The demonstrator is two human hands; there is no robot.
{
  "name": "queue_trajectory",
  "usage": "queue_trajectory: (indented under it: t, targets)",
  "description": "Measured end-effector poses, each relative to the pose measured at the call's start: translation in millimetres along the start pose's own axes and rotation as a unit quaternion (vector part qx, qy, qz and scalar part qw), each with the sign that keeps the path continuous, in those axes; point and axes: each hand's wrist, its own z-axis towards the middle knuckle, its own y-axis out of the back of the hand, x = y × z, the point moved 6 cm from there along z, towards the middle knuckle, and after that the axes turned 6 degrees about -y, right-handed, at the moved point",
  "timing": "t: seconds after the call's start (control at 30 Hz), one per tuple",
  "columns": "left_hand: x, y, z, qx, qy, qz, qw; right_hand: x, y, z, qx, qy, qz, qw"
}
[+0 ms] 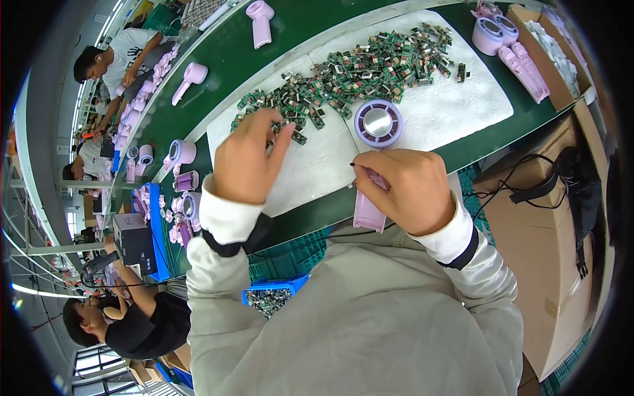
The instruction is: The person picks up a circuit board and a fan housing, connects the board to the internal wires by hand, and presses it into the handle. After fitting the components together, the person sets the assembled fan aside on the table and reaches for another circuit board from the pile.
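Observation:
My left hand (246, 160) reaches over the near left edge of a pile of small green circuit boards (370, 66). Its thumb and forefinger are apart, with boards showing between and beneath them. My right hand (411, 190) is closed around the upper handle of a lilac handheld fan (370, 214), near the table's front edge. The fan's round head, with a silver disc in its vented ring, lies beyond that hand. A tiny dark piece sticks out at the right fingertips; I cannot tell what it is. The palm hides part of the handle.
The boards lie on white foam sheets (462, 112) on a green bench. Lilac casings (261, 23) lie beyond and to both sides. Cardboard boxes (535, 244) with a black strap stand at right. A blue bin of boards (269, 297) sits below the bench. Several people work at left.

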Motion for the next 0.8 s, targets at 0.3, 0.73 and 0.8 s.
queue_trajectory:
  t: [0.3, 0.73, 0.8]
  targets:
    - [24, -6, 5, -0.016, -0.006, 0.021, 1.0, -7, 3, -8, -0.026, 0.024, 0.038, 0.999]
    - [-33, -15, -26, -0.066, 0.073, -0.496, 0.863, 3, 8, -10, -0.03, 0.092, -0.068, 0.993]
    - [-37, -19, -31, -0.065, 0.07, -0.5, 0.86, 3, 13, -8, -0.043, 0.087, -0.034, 0.995]
